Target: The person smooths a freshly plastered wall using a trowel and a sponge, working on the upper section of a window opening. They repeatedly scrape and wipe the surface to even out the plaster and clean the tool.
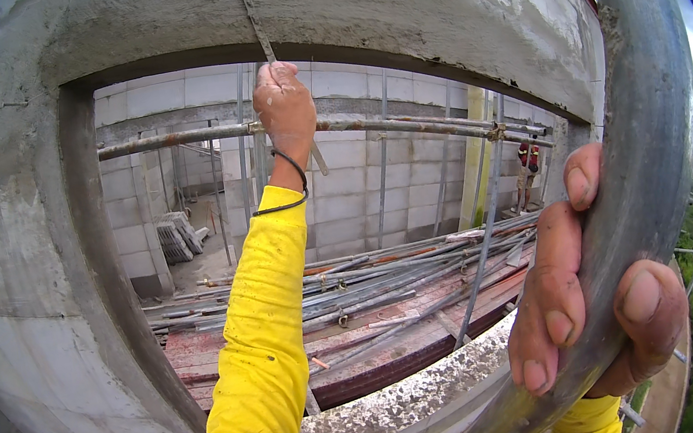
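Observation:
My left hand (pixel 285 105), in a yellow sleeve with a dark loop at the wrist, is raised into the concrete opening, closed on a thin, cement-marked flat strip (pixel 258 25). The strip's upper end lies against the grey lintel (pixel 334 1); its lower end shows below the hand. My right hand (pixel 581 281) is wrapped around a thick galvanized pipe (pixel 649 130) that runs diagonally down the right side, close to the camera.
Beyond the opening are a horizontal scaffold pipe (pixel 159 142), long pipes piled (pixel 376 301) on red planks (pixel 367 364), block walls, and stacked slabs (pixel 177 238). A person (pixel 528 169) stands at the back right. Below is a speckled sill (pixel 406 390); greenery drops away at far right.

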Demonstrator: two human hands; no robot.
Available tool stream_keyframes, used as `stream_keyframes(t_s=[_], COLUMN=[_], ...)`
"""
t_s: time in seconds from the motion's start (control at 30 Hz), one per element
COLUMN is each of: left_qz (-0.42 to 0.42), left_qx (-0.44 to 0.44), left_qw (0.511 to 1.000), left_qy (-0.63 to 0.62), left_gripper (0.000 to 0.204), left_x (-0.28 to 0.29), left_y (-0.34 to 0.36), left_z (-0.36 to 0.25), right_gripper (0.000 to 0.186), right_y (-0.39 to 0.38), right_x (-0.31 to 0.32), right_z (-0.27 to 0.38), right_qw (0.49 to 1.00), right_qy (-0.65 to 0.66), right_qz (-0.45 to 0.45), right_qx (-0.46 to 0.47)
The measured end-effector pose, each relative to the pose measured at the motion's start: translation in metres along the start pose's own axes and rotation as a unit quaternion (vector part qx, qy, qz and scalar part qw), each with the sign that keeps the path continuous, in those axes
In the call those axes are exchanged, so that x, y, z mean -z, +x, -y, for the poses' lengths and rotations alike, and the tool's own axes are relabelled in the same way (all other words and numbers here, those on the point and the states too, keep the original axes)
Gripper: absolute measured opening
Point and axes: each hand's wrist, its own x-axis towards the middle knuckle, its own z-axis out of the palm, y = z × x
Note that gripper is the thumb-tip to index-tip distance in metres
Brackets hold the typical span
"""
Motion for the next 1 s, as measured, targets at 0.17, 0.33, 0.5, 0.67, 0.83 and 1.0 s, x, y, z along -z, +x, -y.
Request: stream_keyframes(t_s=[0.17,0.33,0.5,0.67,0.83,1.0], left_qz=[-0.003,0.081,0.029,0.008,0.098,0.142], left_qx=[-0.040,0.020,0.030,0.077,0.097,0.136], left_qw=[0.998,0.993,0.986,0.973,0.975,0.964], left_qy=[-0.047,-0.086,-0.164,-0.217,-0.176,-0.180], left_gripper=[0.028,0.028,0.026,0.025,0.025,0.024], left_x=[0.012,0.043,0.048,0.065,0.080,0.061], left_y=[0.008,0.017,0.015,0.015,0.017,0.013], left_z=[0.009,0.005,-0.016,-0.033,-0.033,-0.042], right_gripper=[0.060,0.057,0.054,0.056,0.058,0.057], right_y=[0.004,0.002,0.001,0.003,0.006,0.005], right_x=[-0.012,-0.018,-0.024,-0.028,-0.020,-0.023], right_z=[0.019,0.015,0.019,0.019,0.009,0.019], right_qw=[0.987,0.989,0.987,0.983,0.989,0.987], right_qy=[-0.156,-0.147,-0.160,-0.174,-0.135,-0.156], right_qz=[0.009,-0.015,-0.028,-0.042,-0.007,-0.013], right_qx=[-0.022,-0.014,-0.002,-0.046,-0.052,-0.045])
